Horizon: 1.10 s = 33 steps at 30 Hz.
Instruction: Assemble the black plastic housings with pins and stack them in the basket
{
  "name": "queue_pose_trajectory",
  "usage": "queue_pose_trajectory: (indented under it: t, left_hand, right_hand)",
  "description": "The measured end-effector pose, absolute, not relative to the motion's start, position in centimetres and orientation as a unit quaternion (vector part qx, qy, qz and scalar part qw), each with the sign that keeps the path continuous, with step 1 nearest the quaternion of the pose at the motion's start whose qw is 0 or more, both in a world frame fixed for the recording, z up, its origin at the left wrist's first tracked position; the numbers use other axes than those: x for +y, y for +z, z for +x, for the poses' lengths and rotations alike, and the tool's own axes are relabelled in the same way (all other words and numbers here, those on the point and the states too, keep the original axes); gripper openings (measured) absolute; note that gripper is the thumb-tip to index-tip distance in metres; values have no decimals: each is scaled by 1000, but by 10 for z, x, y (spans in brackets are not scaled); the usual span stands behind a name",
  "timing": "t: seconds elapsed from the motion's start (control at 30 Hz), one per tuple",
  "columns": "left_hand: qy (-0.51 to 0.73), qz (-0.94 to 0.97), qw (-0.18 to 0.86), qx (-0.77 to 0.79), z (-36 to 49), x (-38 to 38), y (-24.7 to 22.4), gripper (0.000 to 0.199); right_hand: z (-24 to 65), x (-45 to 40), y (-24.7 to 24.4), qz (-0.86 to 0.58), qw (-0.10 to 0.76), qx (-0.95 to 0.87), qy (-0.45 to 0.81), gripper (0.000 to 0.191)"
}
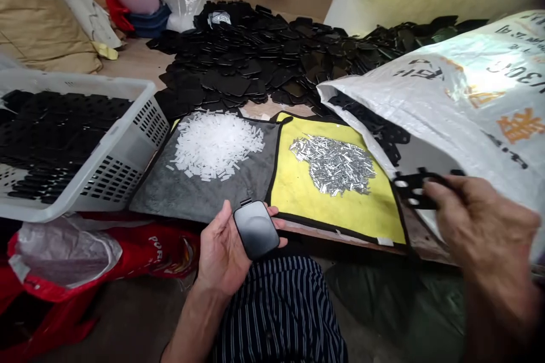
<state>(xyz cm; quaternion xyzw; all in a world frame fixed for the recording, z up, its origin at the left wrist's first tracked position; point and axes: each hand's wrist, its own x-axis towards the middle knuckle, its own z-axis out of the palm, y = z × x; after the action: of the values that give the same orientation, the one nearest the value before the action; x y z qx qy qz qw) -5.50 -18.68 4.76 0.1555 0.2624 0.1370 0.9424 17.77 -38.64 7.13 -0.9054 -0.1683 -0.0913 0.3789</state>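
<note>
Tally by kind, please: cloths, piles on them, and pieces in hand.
Cloths: 2 (gray cloth, yellow cloth)
Piles: 2 (white pieces, silver pins)
Held pieces: 2 (glossy piece, left hand; black perforated piece, right hand)
Total: 6

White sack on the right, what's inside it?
Black pieces with holes lie just inside the mouth of the white sack. Anything deeper is covered by its upper side and can't be seen.
</note>
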Motion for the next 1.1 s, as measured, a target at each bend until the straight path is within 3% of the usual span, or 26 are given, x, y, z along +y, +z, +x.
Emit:
queue_pose_trajectory:
  t: [0.03, 0.1, 0.17, 0.33, 0.67, 0.73, 0.83, 0.9, 1.0, 1.1]
  left_hand:
    - [145, 161, 941, 259, -55, -189, 48, 54]
    - [165, 168, 936, 262, -56, -194, 47, 46]
    - [187, 183, 925, 274, -59, -198, 43, 37]
    - [232, 256, 889, 300, -72, -202, 29, 23]
    - [262, 310, 838, 365, -80, -197, 15, 15]
    - [262, 310, 834, 374, -82, -195, 15, 15]
    - [207, 305, 865, 340, -86, -193, 16, 20]
    - [145, 305, 894, 295, -87, -192, 17, 30]
    - [88, 295, 912, 271, -87, -192, 18, 41]
    - [85, 273, 915, 284, -86, -195, 19, 42]
  right_hand:
    - [150, -369, 72, -888, 420, -185, -30, 15]
    - [95, -332, 70, -781, 529, -246, 223, 22]
    - [52, -300, 61, -716, 563, -229, 343, 25]
    - [9, -264, 33, -740, 576, -184, 294, 24]
    - [4, -263, 28, -841, 324, -432, 28, 34]
    - [7, -264, 29, -833, 335, -437, 50, 31]
    - [18, -263, 33, -796, 418, -410, 154, 18]
    - [28, -262, 38, -736, 462, -419, 264, 24]
    - [37, -259, 42, -662, 464, -442, 388, 20]
    - [37, -259, 38, -673, 467, -430, 379, 17]
